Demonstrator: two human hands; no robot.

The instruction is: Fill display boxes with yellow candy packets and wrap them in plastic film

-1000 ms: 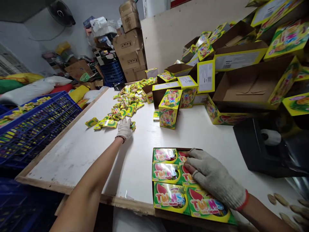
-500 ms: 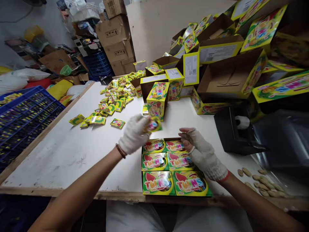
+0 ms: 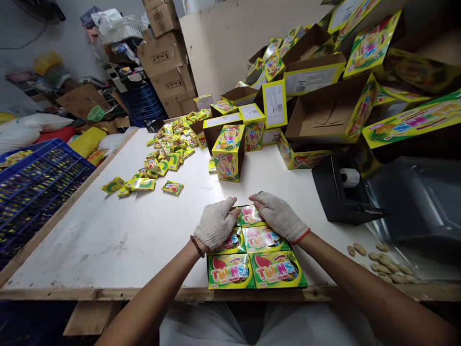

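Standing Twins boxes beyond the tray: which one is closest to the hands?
The box in front of the open carton, straight ahead of the left hand; the next box stands further back, to its right.

Bright even light, soft shadows, bowed wide-angle edges.

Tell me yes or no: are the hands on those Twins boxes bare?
No, the left hand and the right hand both wear white knit gloves.
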